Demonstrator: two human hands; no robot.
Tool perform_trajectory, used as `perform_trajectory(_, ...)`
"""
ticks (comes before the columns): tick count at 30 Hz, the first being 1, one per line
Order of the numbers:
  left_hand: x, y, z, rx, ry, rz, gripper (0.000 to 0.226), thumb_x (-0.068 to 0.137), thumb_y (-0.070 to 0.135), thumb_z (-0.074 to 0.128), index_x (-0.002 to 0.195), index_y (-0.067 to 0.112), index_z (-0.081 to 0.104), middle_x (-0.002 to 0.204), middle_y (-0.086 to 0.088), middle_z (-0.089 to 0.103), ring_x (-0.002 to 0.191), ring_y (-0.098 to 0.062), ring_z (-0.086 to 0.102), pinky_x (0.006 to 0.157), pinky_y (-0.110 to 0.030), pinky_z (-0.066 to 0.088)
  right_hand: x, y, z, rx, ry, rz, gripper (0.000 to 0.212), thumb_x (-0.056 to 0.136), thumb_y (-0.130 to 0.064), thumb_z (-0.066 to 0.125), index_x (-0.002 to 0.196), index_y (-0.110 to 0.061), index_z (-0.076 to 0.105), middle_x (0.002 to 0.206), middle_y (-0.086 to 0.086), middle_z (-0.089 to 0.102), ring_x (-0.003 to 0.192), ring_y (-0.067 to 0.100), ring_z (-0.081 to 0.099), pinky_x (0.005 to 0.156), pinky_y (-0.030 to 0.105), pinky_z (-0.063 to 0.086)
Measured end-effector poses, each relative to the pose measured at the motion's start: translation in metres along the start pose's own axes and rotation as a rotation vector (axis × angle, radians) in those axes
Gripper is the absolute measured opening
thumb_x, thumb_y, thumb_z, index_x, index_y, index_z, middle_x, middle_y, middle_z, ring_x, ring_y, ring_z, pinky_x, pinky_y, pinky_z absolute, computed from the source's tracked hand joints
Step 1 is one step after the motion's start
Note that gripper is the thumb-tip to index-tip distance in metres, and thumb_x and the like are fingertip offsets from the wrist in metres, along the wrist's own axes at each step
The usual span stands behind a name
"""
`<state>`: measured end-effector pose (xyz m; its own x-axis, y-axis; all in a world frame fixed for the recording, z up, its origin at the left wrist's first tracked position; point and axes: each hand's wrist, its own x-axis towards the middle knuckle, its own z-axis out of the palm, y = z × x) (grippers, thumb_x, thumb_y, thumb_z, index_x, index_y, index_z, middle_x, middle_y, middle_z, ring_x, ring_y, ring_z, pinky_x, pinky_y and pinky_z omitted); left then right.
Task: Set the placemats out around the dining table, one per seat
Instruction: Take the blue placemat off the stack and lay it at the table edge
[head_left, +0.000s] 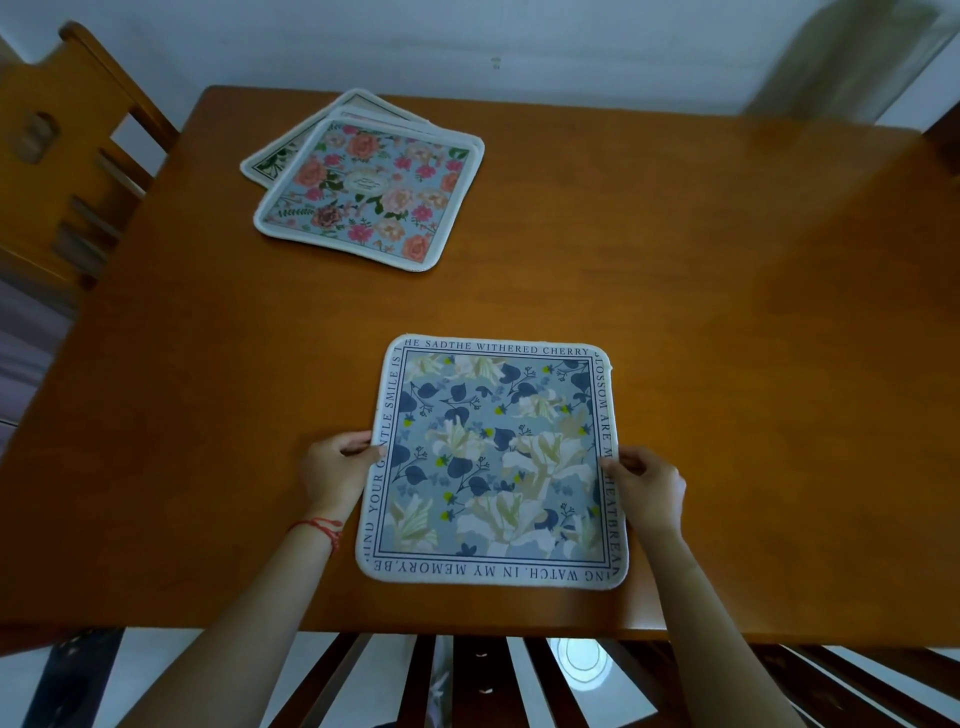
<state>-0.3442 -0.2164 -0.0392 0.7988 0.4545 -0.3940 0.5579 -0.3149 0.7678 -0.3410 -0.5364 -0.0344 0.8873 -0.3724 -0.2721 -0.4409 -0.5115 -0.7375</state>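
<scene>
Table of smooth orange-brown wood with a soft sheen; near mat matt printed cloth, pale stitched edge; chair of like wood

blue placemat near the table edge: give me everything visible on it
The blue placemat is square with rounded corners, looks like fabric, and has white edging. White and navy flowers fill a grey-blue field inside a border of printed text. It lies flat on the wooden table near the front edge. The left hand and right hand pinch its side edges.
</scene>
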Motion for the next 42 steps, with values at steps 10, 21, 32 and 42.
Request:
perform_trajectory(10,-0.002,-0.003,-0.001,-0.048,0.001,-0.016,0.027,0.078,0.002,0.068,0.105,0.001,0.066,0.101,-0.016,0.069,0.075,-0.024,0.064,0.067,-0.031,0.052,-0.004,0.0,0.0,-0.01,-0.024,-0.026,0.015,0.084,-0.014,0.064,0.097,-0.008,0.068,0.081,-0.003,0.064,0.063,-0.004,0.055,0.046,0.001,0.04)
perform_trajectory(21,-0.002,-0.011,-0.01,-0.071,0.01,-0.022,0.028,0.079,0.002,0.067,0.107,0.001,0.065,0.099,-0.016,0.069,0.071,-0.024,0.064,0.056,-0.025,0.049,-0.009,-0.001,0.007,0.023,-0.07,-0.041,0.017,0.085,-0.014,0.063,0.1,-0.007,0.066,0.081,-0.002,0.065,0.055,-0.006,0.058,0.044,0.003,0.041)
perform_trajectory(32,-0.001,-0.01,-0.008,-0.073,0.018,-0.016,0.027,0.08,0.003,0.066,0.106,0.001,0.065,0.097,-0.014,0.068,0.071,-0.024,0.064,0.055,-0.025,0.049,-0.007,-0.002,0.006,0.009,-0.079,-0.037,0.017,0.085,-0.014,0.063,0.1,-0.008,0.066,0.08,-0.002,0.064,0.063,-0.001,0.058,0.045,0.004,0.043)
perform_trajectory(42,-0.003,-0.01,-0.006,-0.066,0.051,0.013,0.028,0.081,0.003,0.066,0.108,0.0,0.065,0.098,-0.019,0.069,0.071,-0.027,0.065,0.057,-0.027,0.052,-0.007,-0.003,0.007,-0.012,-0.064,-0.027,0.019,0.085,-0.016,0.063,0.101,-0.006,0.065,0.081,-0.001,0.063,0.061,-0.003,0.055,0.042,0.002,0.04)
